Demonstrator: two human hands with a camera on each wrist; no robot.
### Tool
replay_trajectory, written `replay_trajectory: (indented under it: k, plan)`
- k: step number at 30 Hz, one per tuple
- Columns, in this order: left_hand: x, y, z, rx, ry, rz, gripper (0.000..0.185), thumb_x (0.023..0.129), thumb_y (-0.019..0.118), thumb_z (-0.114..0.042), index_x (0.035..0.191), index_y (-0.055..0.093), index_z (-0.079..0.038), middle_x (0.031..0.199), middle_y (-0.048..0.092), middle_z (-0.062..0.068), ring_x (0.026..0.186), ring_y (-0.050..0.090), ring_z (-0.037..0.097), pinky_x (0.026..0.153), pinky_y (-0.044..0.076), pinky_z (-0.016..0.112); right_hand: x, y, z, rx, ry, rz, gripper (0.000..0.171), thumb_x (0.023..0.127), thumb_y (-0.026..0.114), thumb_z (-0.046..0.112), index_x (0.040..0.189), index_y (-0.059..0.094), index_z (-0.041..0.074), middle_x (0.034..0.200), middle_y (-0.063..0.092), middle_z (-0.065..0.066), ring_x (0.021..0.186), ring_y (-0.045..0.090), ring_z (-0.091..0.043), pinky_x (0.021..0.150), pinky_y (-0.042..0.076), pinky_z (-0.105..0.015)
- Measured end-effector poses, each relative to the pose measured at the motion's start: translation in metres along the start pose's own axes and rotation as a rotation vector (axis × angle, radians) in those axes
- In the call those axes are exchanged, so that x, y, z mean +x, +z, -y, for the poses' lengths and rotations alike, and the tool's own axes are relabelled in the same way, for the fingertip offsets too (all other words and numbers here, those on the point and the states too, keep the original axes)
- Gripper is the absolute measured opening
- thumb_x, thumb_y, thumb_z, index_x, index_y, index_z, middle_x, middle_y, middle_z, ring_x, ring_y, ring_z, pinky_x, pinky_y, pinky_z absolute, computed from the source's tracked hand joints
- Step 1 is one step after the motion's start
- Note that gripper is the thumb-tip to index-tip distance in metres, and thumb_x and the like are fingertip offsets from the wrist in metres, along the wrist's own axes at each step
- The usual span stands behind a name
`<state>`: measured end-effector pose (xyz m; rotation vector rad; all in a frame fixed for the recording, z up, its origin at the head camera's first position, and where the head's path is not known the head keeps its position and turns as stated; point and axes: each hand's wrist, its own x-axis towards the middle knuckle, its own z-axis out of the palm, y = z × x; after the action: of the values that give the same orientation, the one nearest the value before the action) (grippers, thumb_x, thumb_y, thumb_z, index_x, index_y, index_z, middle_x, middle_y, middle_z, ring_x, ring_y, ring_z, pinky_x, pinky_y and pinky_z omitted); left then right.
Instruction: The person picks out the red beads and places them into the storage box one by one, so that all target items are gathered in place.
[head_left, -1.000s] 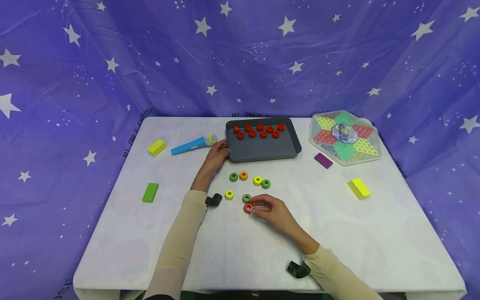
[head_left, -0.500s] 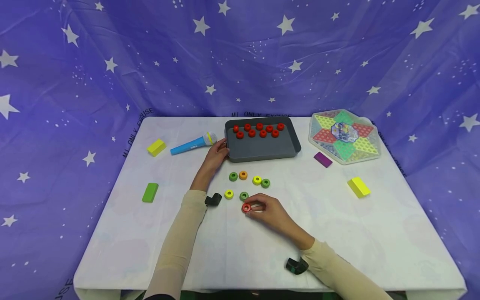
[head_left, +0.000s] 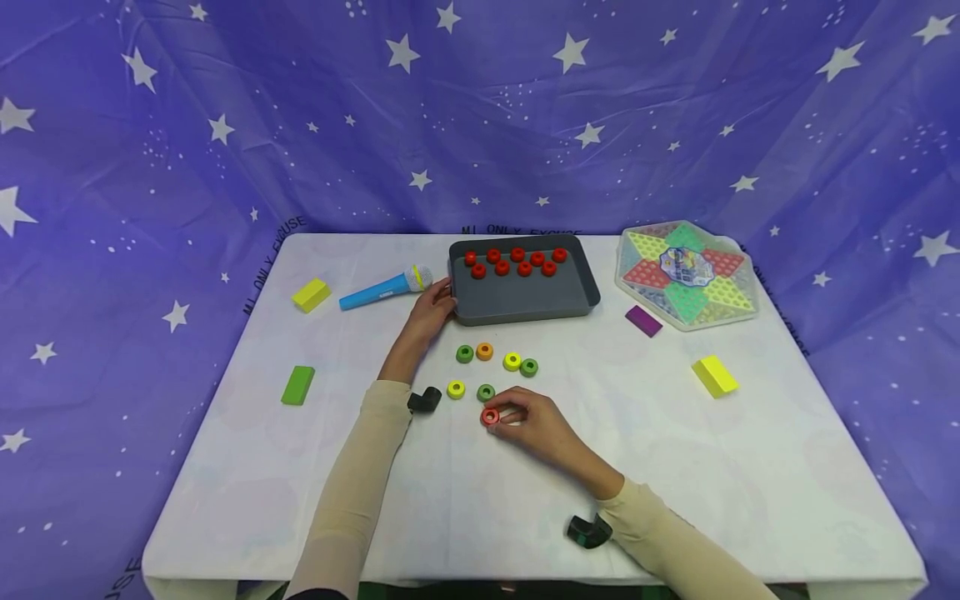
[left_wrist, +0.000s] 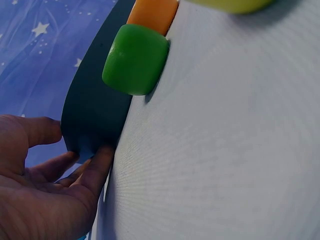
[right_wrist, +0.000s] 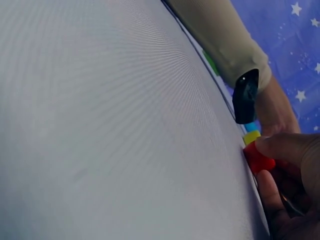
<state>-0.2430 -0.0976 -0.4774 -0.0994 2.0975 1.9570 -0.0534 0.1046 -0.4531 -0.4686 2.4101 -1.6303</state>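
Ten red rings sit in our grey tray (head_left: 525, 300) at the worktop's (head_left: 480, 500) far side; our left hand (head_left: 431, 312) rests relaxed against the tray's near-left corner; our right hand (head_left: 532, 421) pinches a red ring (head_left: 490, 416) on the worktop, just beside a green ring (head_left: 486, 392).
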Motion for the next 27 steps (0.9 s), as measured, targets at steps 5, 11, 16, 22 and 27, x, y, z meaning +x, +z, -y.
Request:
replay_trajectory:
  k: [5, 11, 16, 22, 27]
  plan:
    - [0.000, 0.000, 0.000, -0.001, 0.006, -0.005, 0.054, 0.099, 0.049, -0.010, 0.151, 0.034, -0.017, 0.149, 0.042, 0.008, 0.132, 0.045, 0.022, 0.107, 0.041, 0.039, 0.000, 0.000, 0.002, -0.008, 0.012, 0.002, 0.028, 0.080, 0.074, -0.002, 0.108, 0.069, -0.001, 0.104, 0.067, -0.017, 0.085, 0.070, -0.028, 0.075, 0.057, -0.027]
    - [0.000, 0.000, 0.000, -0.001, -0.004, -0.009, 0.054, 0.099, 0.049, -0.010, 0.150, 0.035, -0.018, 0.149, 0.042, 0.008, 0.132, 0.045, 0.021, 0.107, 0.042, 0.038, -0.002, -0.001, 0.005, 0.005, 0.019, -0.002, 0.028, 0.081, 0.073, -0.002, 0.108, 0.069, -0.002, 0.105, 0.067, -0.017, 0.086, 0.070, -0.029, 0.076, 0.058, -0.031]
    - [-0.001, 0.000, 0.000, -0.001, -0.005, -0.010, 0.054, 0.099, 0.049, -0.010, 0.150, 0.036, -0.018, 0.149, 0.042, 0.008, 0.132, 0.045, 0.020, 0.107, 0.042, 0.037, -0.004, -0.003, 0.007, 0.018, 0.023, -0.009, 0.028, 0.081, 0.073, -0.002, 0.109, 0.068, -0.002, 0.107, 0.066, -0.017, 0.089, 0.070, -0.029, 0.078, 0.058, -0.030]
    - [-0.001, -0.001, 0.000, 0.007, -0.001, -0.010, 0.054, 0.099, 0.050, -0.011, 0.150, 0.036, -0.018, 0.149, 0.043, 0.007, 0.133, 0.045, 0.020, 0.107, 0.042, 0.036, 0.001, -0.005, -0.016, 0.013, -0.026, -0.051, 0.030, 0.080, 0.076, 0.001, 0.109, 0.069, 0.005, 0.108, 0.067, -0.010, 0.090, 0.069, -0.027, 0.077, 0.058, -0.031]
    - [-0.001, 0.000, 0.000, 0.002, 0.007, -0.010, 0.053, 0.099, 0.049, -0.011, 0.150, 0.036, -0.018, 0.149, 0.042, 0.008, 0.133, 0.045, 0.020, 0.107, 0.042, 0.036, 0.004, -0.018, -0.019, 0.024, -0.051, -0.101, 0.030, 0.080, 0.079, 0.011, 0.108, 0.070, 0.013, 0.111, 0.066, -0.002, 0.093, 0.068, -0.022, 0.080, 0.057, -0.031]
